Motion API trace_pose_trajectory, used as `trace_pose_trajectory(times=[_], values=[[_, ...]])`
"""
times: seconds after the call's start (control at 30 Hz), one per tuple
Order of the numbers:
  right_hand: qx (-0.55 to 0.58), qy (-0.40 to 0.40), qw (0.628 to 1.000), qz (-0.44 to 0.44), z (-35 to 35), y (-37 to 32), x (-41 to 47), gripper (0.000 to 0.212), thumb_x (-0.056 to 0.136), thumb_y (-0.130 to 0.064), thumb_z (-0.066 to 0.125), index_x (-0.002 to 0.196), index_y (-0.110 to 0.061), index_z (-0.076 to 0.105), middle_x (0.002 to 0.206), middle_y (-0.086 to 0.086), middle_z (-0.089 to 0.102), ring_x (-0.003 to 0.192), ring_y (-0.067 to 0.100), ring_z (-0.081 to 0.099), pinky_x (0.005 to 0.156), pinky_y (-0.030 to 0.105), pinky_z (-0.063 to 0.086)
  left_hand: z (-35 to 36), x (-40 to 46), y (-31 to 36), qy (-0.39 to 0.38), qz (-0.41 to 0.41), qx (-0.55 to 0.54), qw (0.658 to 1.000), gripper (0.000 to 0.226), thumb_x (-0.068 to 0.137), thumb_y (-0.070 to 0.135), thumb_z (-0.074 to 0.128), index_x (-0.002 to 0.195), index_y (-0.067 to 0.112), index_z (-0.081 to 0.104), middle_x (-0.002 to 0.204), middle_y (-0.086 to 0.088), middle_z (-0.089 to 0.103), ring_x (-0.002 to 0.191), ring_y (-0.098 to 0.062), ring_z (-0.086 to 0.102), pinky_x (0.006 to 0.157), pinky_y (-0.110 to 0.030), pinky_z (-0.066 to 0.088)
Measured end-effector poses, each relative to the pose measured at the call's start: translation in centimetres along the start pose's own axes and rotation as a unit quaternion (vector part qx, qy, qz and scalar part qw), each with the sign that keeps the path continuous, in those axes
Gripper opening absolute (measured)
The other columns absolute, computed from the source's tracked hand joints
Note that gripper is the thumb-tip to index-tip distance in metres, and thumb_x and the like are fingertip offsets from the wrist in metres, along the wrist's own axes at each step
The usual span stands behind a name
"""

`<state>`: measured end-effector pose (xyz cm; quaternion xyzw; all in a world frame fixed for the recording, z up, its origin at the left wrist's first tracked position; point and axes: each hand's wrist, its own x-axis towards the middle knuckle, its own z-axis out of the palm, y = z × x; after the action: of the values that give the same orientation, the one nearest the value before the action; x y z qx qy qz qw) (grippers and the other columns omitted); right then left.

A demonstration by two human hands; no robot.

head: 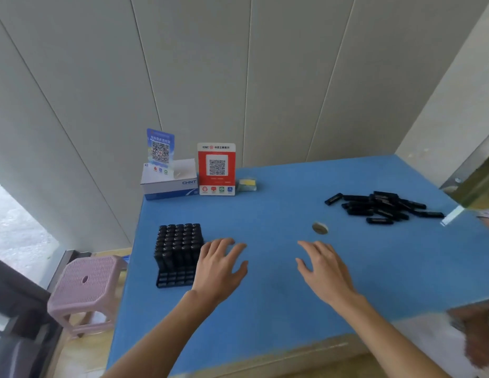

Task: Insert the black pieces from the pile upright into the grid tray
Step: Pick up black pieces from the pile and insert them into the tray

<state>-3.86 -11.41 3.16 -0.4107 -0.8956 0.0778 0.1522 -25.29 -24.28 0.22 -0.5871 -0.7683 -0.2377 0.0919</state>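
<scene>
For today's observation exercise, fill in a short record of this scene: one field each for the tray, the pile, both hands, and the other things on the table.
tray: black grid tray at the table's left edge, mostly filled with upright black pieces, near row of cells empty
pile: loose black pieces lying flat, far right
left hand: open, fingers spread, beside the tray, holding nothing
right hand: open, holding nothing
table: blue top
other: white box, red QR sign, blue QR sign, small round disc
</scene>
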Motion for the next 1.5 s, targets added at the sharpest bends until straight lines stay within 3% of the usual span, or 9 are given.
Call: trace_pose_trajectory(times=[0.4,0.87,0.97,1.13,1.5], values=[[0.011,-0.068,0.998,0.008,-4.2,18.3,-3.4,0.041,0.094,-0.036,0.047,0.133,-0.021,0.046,0.119,-0.004,0.057,0.115,0.016,0.047,0.082,0.027,0.047,7.7,1.1,16.0,-0.070,-0.064,0.019,0.995,0.037,0.081,0.047,0.045,0.108,0.029,0.062,0.101,0.004,0.064,0.093,-0.018,0.062,0.083,-0.036,0.047],[0.025,-0.107,0.994,0.002,-3.9,27.8,6.0,0.040,0.095,-0.032,0.046,0.134,-0.020,0.046,0.121,-0.005,0.055,0.114,0.013,0.049,0.084,0.025,0.047,14.5,10.7,19.8,-0.075,-0.113,-0.020,0.991,0.031,0.076,0.038,0.058,0.105,0.027,0.062,0.097,0.006,0.064,0.087,-0.018,0.063,0.077,-0.032,0.048],[0.018,-0.101,0.995,-0.003,-4.1,29.8,8.7,0.037,0.095,-0.031,0.047,0.130,-0.022,0.049,0.111,-0.006,0.056,0.101,0.012,0.052,0.075,0.023,0.047,16.1,13.1,20.4,-0.077,-0.114,-0.043,0.990,0.031,0.082,0.034,0.056,0.112,0.026,0.059,0.107,0.006,0.062,0.098,-0.019,0.059,0.086,-0.031,0.041],[0.013,-0.080,0.997,-0.008,-4.3,33.0,12.6,0.033,0.093,-0.029,0.051,0.125,-0.021,0.053,0.105,-0.006,0.059,0.097,0.012,0.053,0.068,0.023,0.047,18.5,17.1,21.3,-0.094,-0.114,-0.055,0.987,0.036,0.093,0.036,0.046,0.127,0.027,0.050,0.121,0.006,0.053,0.114,-0.015,0.047,0.099,-0.026,0.027],[0.017,-0.098,0.994,-0.044,-5.4,40.8,18.7,0.031,0.091,-0.028,0.055,0.120,-0.020,0.057,0.106,-0.005,0.061,0.098,0.015,0.055,0.068,0.022,0.045,22.7,22.2,26.9,-0.091,-0.139,-0.044,0.985,0.036,0.092,0.034,0.048,0.126,0.025,0.051,0.122,0.004,0.054,0.114,-0.019,0.049,0.098,-0.030,0.031]])
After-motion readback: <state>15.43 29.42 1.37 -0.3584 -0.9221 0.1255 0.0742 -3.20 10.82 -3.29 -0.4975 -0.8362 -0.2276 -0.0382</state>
